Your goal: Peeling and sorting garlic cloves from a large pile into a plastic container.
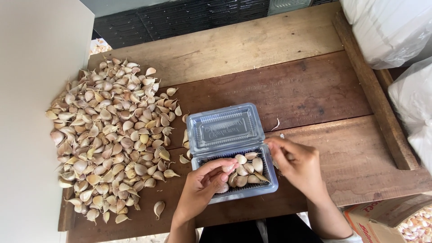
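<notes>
Left hand (pixel 204 182) pinches light, papery, firm garlic cloves (pixel 247 168) over clear hinged plastic box (pixel 225 130); right hand (pixel 297 164) steadies its flimsy rim, fingers curled on it.

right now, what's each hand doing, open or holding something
Left hand: fingers pinched on a garlic clove over the plastic box.
Right hand: curled at the box's right edge; a grip cannot be told.

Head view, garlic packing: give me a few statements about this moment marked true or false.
1. The clear plastic box has its hinged lid open. True.
2. The garlic pile lies to the right of the box. False: it lies to the left.
3. The left hand holds cloves over the box. True.
4. The box is empty. False: several cloves lie inside.
5. The right hand is at the box's right edge. True.
</notes>
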